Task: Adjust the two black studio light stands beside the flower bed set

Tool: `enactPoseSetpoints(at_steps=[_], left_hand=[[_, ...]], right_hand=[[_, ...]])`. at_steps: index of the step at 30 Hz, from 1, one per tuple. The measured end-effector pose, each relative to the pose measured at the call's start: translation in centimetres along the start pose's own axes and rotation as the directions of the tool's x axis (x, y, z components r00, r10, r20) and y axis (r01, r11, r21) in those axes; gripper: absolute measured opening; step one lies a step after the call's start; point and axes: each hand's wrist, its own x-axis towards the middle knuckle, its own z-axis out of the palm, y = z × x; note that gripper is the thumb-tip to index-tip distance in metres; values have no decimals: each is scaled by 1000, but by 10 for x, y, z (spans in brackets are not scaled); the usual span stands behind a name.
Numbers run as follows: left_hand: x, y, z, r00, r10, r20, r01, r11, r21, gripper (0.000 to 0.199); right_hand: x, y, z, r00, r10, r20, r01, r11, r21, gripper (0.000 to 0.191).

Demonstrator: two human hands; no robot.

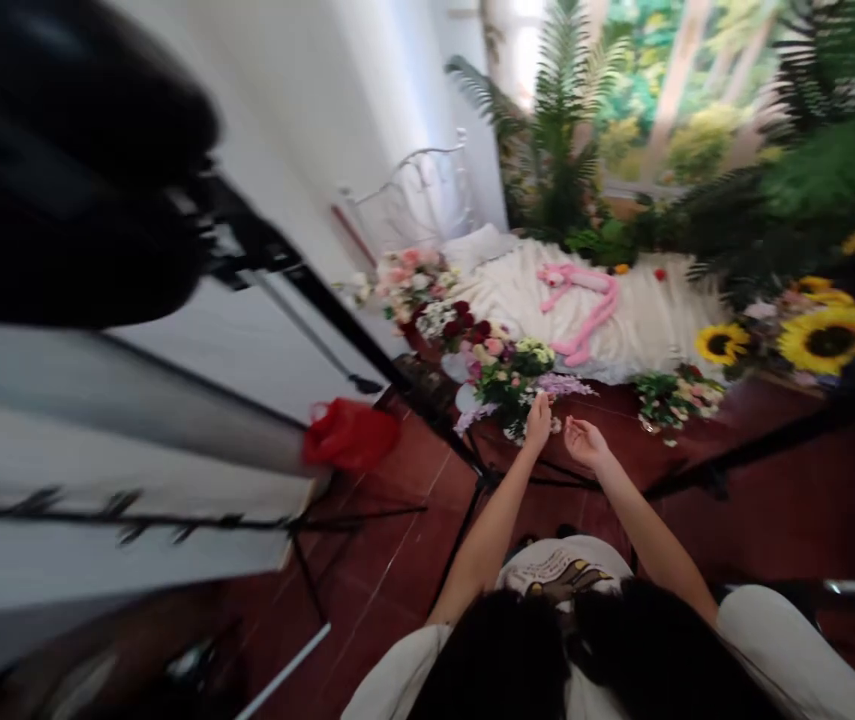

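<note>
My left hand is raised in front of my body, with its fingers stretched out and pointing up. Close beside it, my right hand has loosely bent fingers turned toward the left one. A small gap separates the two hands, and I see nothing held in either. Just beyond them stands a flower arrangement with pink, white and lilac blooms. Farther off, a pink long-limbed plush toy lies on a cream fringed blanket over a bed.
A black stand with a large dark head rises at my left. Another dark pole crosses on the right. A red bag hangs or rests left of the flowers. Sunflowers and palm leaves border the bed.
</note>
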Motion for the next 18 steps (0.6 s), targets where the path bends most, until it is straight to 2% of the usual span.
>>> enactPoseSetpoints(at_steps=[2,5,7,9,12,14,18], left_hand=[[-1,-4,-43,990,12,-144,-10,1000,20,51],[-13,-9,-103,942,14,-336,3,999,51,52],[-26,-10,-136,900,-5,-436,26,999,42,54],[-41,-11,-160,860,-41,-509,51,999,6,55],[-60,-12,-183,812,-75,-579,72,997,-28,57],[-69,-11,-191,791,-72,-608,75,997,-21,57],[-75,-1,-199,759,-24,-651,51,998,23,51]], right_hand=[[19,26,21,994,108,16,-106,990,-95,18],[42,69,46,969,247,27,-236,948,-212,16],[53,96,59,943,332,32,-310,908,-283,15],[60,120,67,912,410,31,-374,859,-349,14],[64,148,74,876,482,10,-435,800,-414,14],[65,160,77,870,493,1,-437,772,-462,14],[73,165,89,889,457,15,-333,669,-664,13]])
